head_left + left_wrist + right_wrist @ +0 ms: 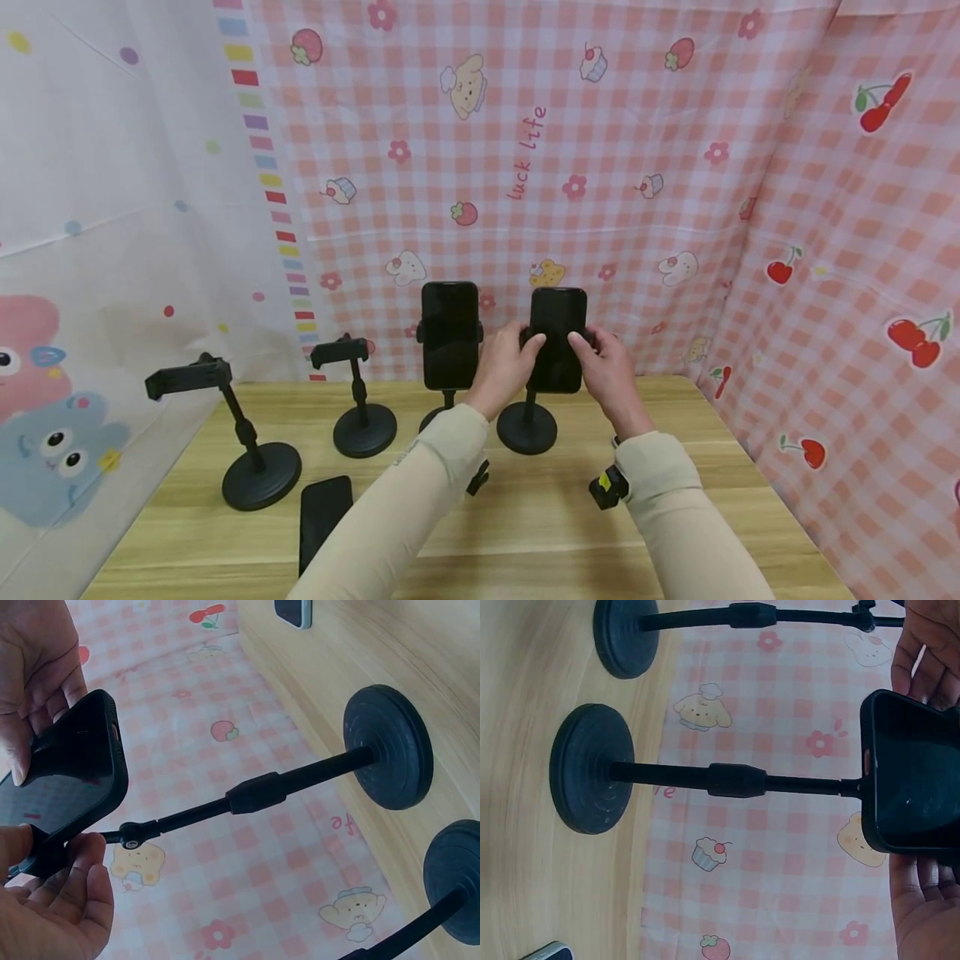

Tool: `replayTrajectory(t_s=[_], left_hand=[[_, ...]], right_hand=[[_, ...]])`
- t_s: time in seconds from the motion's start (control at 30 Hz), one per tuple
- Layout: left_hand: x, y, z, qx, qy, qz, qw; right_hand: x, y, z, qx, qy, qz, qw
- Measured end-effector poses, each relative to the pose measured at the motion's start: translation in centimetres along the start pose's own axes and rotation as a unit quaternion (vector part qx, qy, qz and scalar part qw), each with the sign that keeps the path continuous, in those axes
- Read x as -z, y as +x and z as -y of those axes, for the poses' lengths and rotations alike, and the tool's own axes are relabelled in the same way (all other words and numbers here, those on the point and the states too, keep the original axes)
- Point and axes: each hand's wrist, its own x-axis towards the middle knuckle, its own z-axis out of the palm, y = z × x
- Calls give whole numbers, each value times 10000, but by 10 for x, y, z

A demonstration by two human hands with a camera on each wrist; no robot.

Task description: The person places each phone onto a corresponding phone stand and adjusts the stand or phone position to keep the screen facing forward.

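we pinch the dark phone (557,343) between our left hand (507,365) and our right hand (611,372), at its opposite side edges, thumbs in front and fingers curled behind; it sits upright at the top of a black stand (529,427). to its left, a second phone (451,335) stands in a second stand (448,399). farther left are a third stand (359,390) and a fourth stand (245,431), and nearer us a third phone (324,510) lies flat on the wooden table (551,521).
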Motion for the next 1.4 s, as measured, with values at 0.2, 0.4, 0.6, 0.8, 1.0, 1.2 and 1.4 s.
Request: replayTrajectory(t_s=[0.2,0.4,0.6,0.8,1.0,1.2,1.4], left_hand=[[0,0,2,3,-76,176,9998],[0,-1,3,16,-147,257,9996],[-1,0,3,126,-216,299,9992],[-1,-1,2,153,-150,315,9993],[-2,-2,3,165,-118,310,9993],[-3,-2,1,82,-49,161,9998],[-4,-3,-2,9,224,17,9997]], right_hand=[[-3,-3,-3,138,84,-307,9994],[-3,-4,-2,212,121,-300,9993],[-5,-7,-5,179,269,48,9995],[-8,-8,-10,27,821,90,9966],[-11,-8,-10,-37,806,-116,9967],[-10,-7,-9,27,653,-176,9977],[-8,-5,-9,-43,589,-106,9982]])
